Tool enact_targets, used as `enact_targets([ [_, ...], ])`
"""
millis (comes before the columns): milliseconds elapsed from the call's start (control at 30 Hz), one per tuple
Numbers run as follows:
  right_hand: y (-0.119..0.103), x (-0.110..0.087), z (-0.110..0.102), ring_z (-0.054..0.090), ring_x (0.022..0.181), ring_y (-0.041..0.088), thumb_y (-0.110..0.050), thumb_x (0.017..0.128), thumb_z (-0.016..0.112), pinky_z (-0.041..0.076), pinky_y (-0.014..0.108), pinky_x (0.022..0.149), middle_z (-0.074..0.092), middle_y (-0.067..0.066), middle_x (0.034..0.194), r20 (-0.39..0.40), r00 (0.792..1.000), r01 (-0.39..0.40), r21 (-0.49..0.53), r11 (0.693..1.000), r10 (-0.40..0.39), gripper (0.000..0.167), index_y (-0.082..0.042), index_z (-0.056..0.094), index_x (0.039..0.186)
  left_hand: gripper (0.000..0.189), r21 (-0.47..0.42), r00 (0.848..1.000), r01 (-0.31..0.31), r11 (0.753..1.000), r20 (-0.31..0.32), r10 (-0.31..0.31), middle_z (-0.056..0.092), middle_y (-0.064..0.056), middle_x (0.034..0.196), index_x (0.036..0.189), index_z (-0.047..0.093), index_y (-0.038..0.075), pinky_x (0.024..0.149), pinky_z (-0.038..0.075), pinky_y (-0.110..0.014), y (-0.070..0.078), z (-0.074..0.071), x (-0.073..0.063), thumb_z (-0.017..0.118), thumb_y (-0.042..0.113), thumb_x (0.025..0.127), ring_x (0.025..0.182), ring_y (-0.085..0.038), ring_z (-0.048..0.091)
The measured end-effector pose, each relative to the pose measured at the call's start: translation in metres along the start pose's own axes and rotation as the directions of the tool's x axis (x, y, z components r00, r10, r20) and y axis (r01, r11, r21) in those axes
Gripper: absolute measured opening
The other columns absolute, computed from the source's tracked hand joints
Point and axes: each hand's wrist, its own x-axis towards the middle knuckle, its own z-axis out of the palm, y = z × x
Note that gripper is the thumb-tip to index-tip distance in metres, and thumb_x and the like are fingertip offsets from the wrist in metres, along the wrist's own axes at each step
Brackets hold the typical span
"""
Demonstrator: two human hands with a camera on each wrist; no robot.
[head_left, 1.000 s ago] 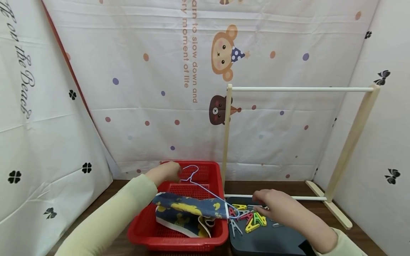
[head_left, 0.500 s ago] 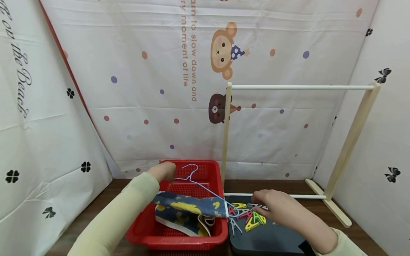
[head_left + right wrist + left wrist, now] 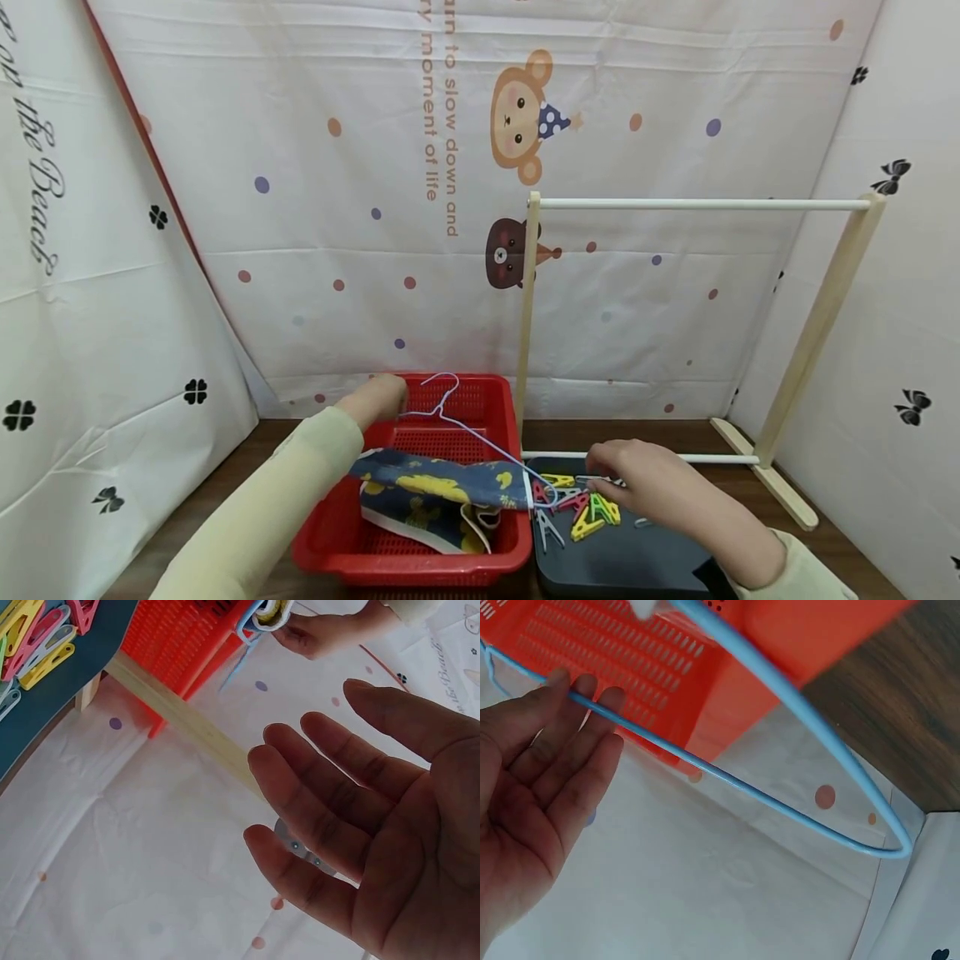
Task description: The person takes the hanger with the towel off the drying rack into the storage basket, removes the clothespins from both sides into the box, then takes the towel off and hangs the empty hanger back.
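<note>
Between thumb and fingertips, my left hand (image 3: pixel 380 398) pinches one sloping arm of a thin light-blue clothes hanger (image 3: pixel 735 784). The hanger (image 3: pixel 483 440) is tilted over the basket, its hook towards the back. A navy cloth with yellow figures and white edging (image 3: pixel 442 483) hangs over its lower bar and droops into the red basket (image 3: pixel 420 571). My right hand (image 3: pixel 645 483) is held over the dark tray (image 3: pixel 615 562), close to several coloured clothespins (image 3: pixel 587 525). In the right wrist view its fingers (image 3: pixel 322 817) are spread loosely, with nothing in the palm.
A drying rack with a white top bar (image 3: pixel 697 204) and wooden posts (image 3: pixel 821 333) stands behind the tray. Its left post rises beside the basket's right rim. Brown wood tabletop (image 3: pixel 637 435) shows around them, and printed white cloth walls (image 3: pixel 337 208) enclose the space.
My left hand has drawn slightly left, and more of the hanger's left arm shows beside it. The hook sits a little higher and further left. My right hand has hardly moved.
</note>
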Motion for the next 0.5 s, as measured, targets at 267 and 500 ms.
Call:
enact_targets([
  [267,-0.004,0.008,-0.001,0.047,0.064,-0.004,-0.028,0.093,0.074,0.04,0.022,0.055,0.062,-0.015,0.076,-0.086,0.994,-0.063,0.024,0.998,0.065,0.007,-0.022,0.072,0.094,0.016,0.01,0.976,-0.095,0.995,-0.197,0.095,0.065,-0.002,0.071,0.075,0.072,0.01,0.066,0.05,-0.029,-0.014,-0.011,-0.022,0.071,-0.001,0.087,0.065,-0.014,0.052],
  [500,-0.008,0.022,0.001,0.057,0.074,-0.001,-0.027,0.095,0.072,0.049,0.024,0.064,0.068,-0.013,0.085,-0.081,0.993,-0.078,0.105,0.991,0.087,0.007,-0.021,0.074,0.098,0.016,-0.051,0.932,-0.2,0.978,-0.319,0.174,0.065,-0.002,0.074,0.079,0.068,0.009,0.069,0.053,-0.034,-0.024,-0.02,-0.044,0.068,-0.005,0.086,0.068,-0.015,0.053],
])
